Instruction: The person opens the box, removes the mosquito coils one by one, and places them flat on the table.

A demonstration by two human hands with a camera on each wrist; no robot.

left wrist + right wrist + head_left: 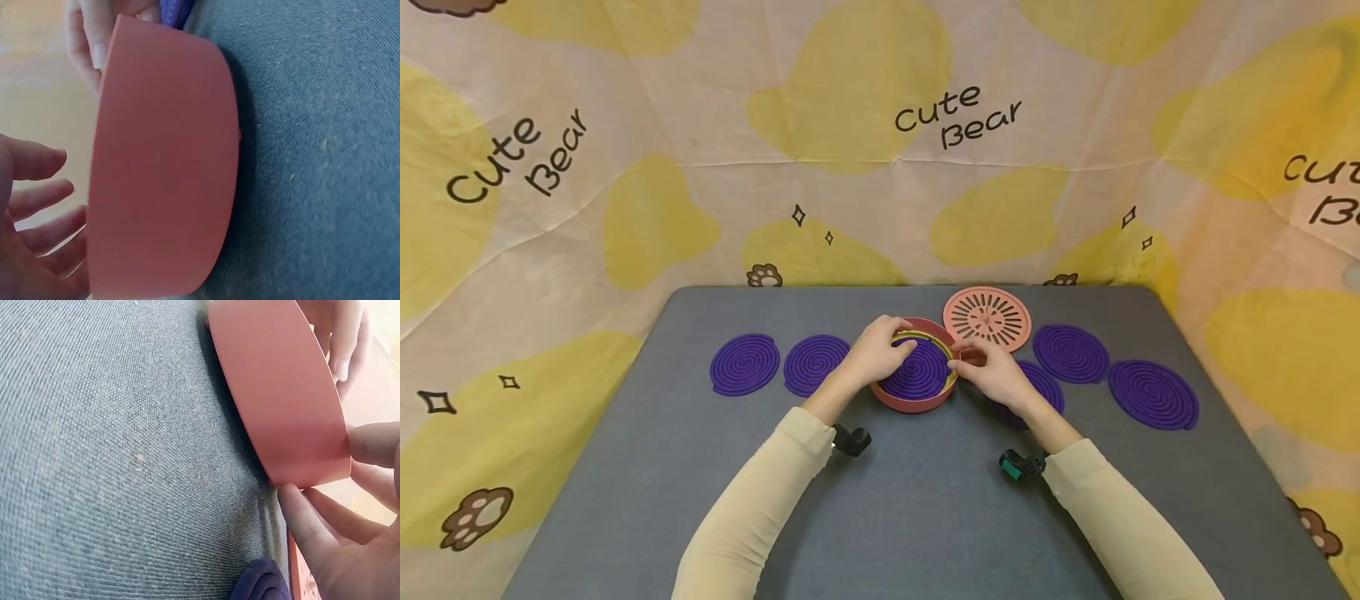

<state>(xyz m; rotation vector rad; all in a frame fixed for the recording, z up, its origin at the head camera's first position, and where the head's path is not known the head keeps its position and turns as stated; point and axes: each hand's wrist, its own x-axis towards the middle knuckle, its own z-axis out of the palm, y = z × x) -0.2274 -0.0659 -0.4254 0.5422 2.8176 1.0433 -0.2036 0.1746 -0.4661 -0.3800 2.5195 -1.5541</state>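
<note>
A round pink mosquito coil box [913,407] stands on the table, its inside edged by a thin yellow ring [952,382]. Within it lies a purple mosquito coil [914,373]. My left hand [874,354] reaches over the box's left rim, fingers spread and slightly bent above the coil; in the left wrist view they hold nothing. On the other side, my right hand [997,377] pinches the box's right wall, with the thumb at the rim and a finger [306,522] against the outside. What lies beneath the coil is hidden.
Behind the box lies a pink slotted lid [987,317]. Two purple coils [745,364] lie to the left. Three more coils [1071,354] lie to the right, one partly under my right hand. A printed cloth [850,167] hangs behind the grey table [917,517].
</note>
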